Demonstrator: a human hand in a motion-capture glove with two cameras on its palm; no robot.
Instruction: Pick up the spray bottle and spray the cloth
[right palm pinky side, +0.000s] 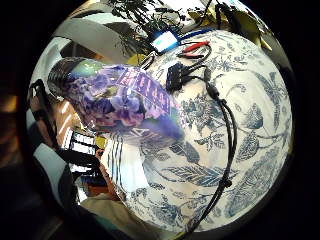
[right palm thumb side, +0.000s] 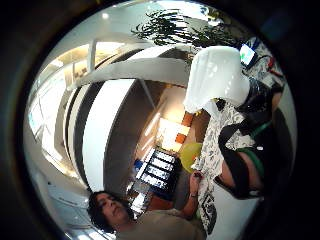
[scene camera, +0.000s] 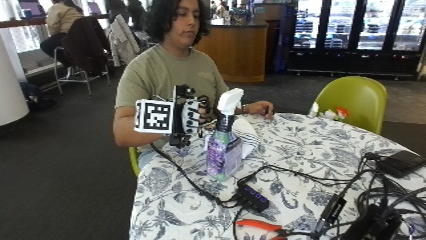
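Your gloved right hand (scene camera: 190, 117) curled around the spray bottle (scene camera: 221, 145) neck, bottle upright on the table (scene camera: 313, 150). The cloth (scene camera: 247, 136) lay at its two o'clock; aiming elsewhere risked wetting the USB hub (scene camera: 254, 196).

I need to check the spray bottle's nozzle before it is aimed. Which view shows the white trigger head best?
The outside view: the white trigger head shows whole atop the spray bottle, beside the gloved right hand. The thumb side palm view shows it close but partly. The little finger side palm view shows only the bottle's purple label.
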